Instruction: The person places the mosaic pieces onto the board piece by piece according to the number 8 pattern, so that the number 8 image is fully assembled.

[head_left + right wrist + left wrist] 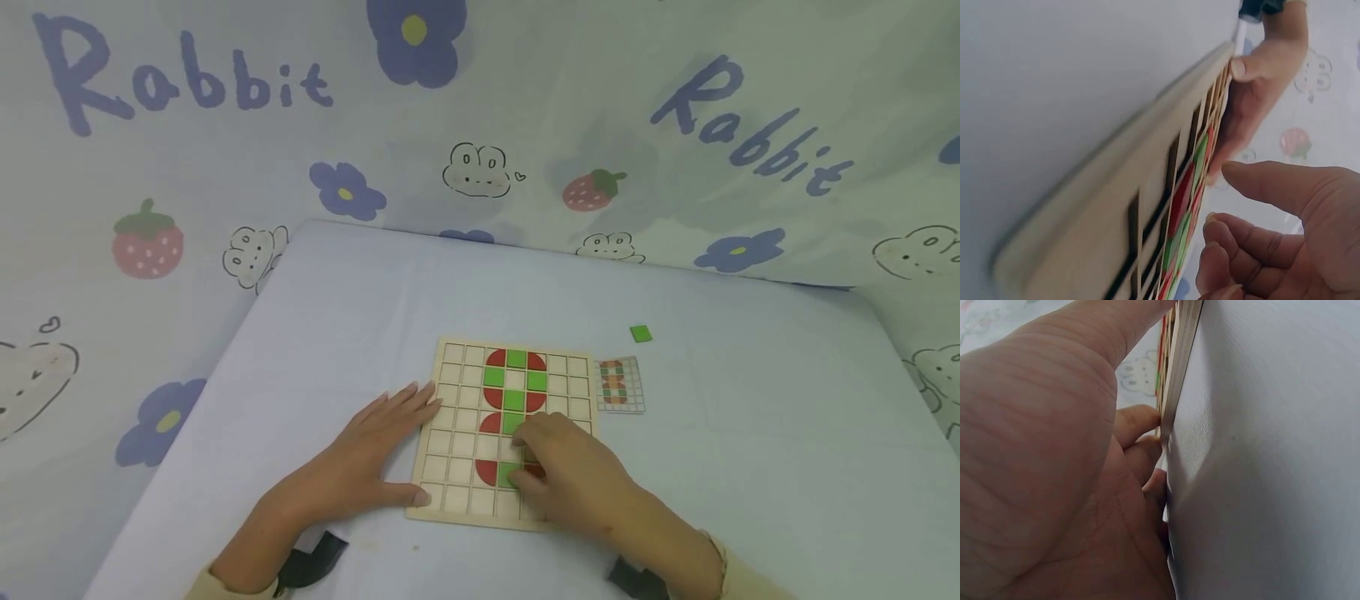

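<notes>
A pale wooden grid board [459, 498] lies on the table. Red rounded pieces [486, 473] and green square tiles [516, 358] fill some of its middle cells. My left hand [367, 454] rests along the board's left edge, fingers spread and thumb near the front corner. In the left wrist view, its fingertips meet the board's side. Over the board's lower middle is my right hand [577, 471], covering several cells and part of a red piece at the right. The right wrist view shows its thumb [1266, 184] apart from the bent fingers, with nothing visible between them.
A small pattern card [633, 387] with a printed grid lies against the board's right side. One loose green tile [641, 333] sits behind the card. Cloth printed with rabbits and flowers hangs behind the white table [750, 467].
</notes>
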### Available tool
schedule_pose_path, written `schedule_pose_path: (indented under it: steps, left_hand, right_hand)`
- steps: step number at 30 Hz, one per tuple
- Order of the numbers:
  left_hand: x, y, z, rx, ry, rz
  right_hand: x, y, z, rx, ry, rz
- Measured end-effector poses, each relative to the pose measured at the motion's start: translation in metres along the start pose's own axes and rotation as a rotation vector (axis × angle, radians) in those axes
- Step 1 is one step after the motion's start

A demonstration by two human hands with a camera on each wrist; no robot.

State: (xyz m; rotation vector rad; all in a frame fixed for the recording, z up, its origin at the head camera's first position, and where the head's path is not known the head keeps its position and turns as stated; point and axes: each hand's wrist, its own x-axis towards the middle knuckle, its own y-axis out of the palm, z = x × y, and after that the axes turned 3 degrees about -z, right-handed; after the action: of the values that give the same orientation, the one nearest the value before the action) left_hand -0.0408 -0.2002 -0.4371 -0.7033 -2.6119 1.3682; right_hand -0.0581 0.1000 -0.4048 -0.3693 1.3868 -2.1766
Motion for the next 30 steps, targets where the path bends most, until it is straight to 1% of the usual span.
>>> schedule_pose_path:
  steps: [4, 6, 8, 10, 12, 17, 22, 26, 30]
  left_hand:
    - [0.000, 0.001, 0.001, -0.006, -0.005, 0.000]
    - [0.000, 0.001, 0.001, -0.009, -0.007, 0.001]
    - [0.000, 0.002, 0.001, -0.009, -0.011, 0.003]
    - [0.000, 0.002, 0.001, -0.005, -0.013, 0.003]
    - [0.000, 0.001, 0.000, -0.006, -0.014, 0.002]
    - [0.000, 0.000, -0.001, -0.012, -0.007, 0.000]
    - [0.000, 0.000, -0.001, -0.015, -0.007, 0.002]
    - [0.000, 0.000, -0.001, -0.016, -0.012, 0.000]
    - [0.000, 0.001, -0.001, -0.018, -0.011, 0.003]
  right_hand:
    - [-0.003, -0.005, -0.011, 0.029, 0.030, -0.004]
    - [-0.005, -0.008, -0.018, 0.056, 0.036, -0.024]
    - [-0.006, -0.013, -0.026, 0.067, 0.061, -0.047]
    - [-0.006, -0.020, -0.034, 0.058, 0.094, -0.073]
    - [-0.006, -0.030, -0.044, 0.023, 0.128, -0.105]
    - [-0.004, -0.056, -0.076, -0.024, 0.135, -0.205]
    - [0.003, -0.081, -0.114, -0.012, 0.129, -0.253]
    - [0.014, -0.090, -0.146, -0.019, 0.170, -0.249]
    - [0.025, -0.090, -0.173, -0.003, 0.243, -0.193]
